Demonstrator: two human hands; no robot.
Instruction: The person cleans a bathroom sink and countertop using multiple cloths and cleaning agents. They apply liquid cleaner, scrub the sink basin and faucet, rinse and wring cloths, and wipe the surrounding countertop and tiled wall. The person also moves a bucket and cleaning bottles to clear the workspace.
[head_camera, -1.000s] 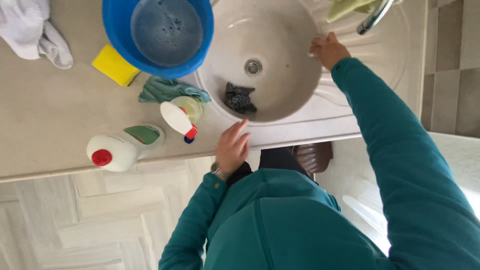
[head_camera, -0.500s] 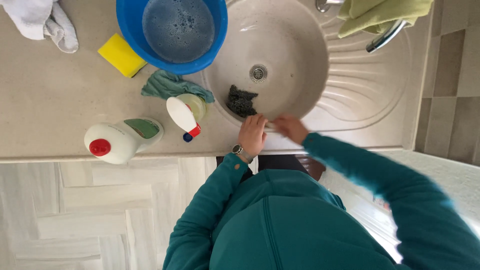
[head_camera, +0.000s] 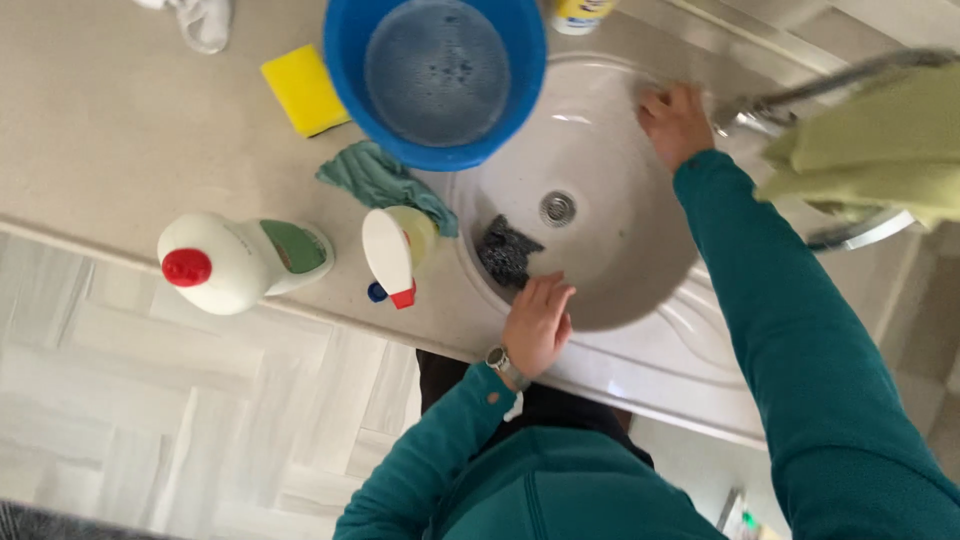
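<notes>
The person's left hand (head_camera: 538, 322) is lying flat on the near rim of the round sink (head_camera: 640, 300), at about six o'clock of the basin, fingers spread and grasping nothing; the fingertips are reaching just over the edge, close beside a dark scouring pad (head_camera: 508, 252) that is sitting on the basin's inner slope at about eight o'clock from the drain (head_camera: 557, 208). The right hand (head_camera: 675, 122) is pressing on the far rim at about one o'clock, fingers curled; whether it is gripping something underneath cannot be told. A chrome tap (head_camera: 830, 85) is running out just beside that hand at three o'clock, with a yellow-green cloth (head_camera: 880, 150) hanging over it.

A blue bucket (head_camera: 345, 50) of soapy water is standing at eleven o'clock from the drain, its wall overhanging the sink's edge. A yellow sponge (head_camera: 303, 90) is lying just left of it. A teal rag (head_camera: 375, 180) is lying below the bucket, touching a spray bottle (head_camera: 395, 245) tipped on its side near the sink rim at nine o'clock. A white bottle with a red cap (head_camera: 235, 262) is lying close to the counter's front edge. The basin's middle around the drain is standing open between the two hands.
</notes>
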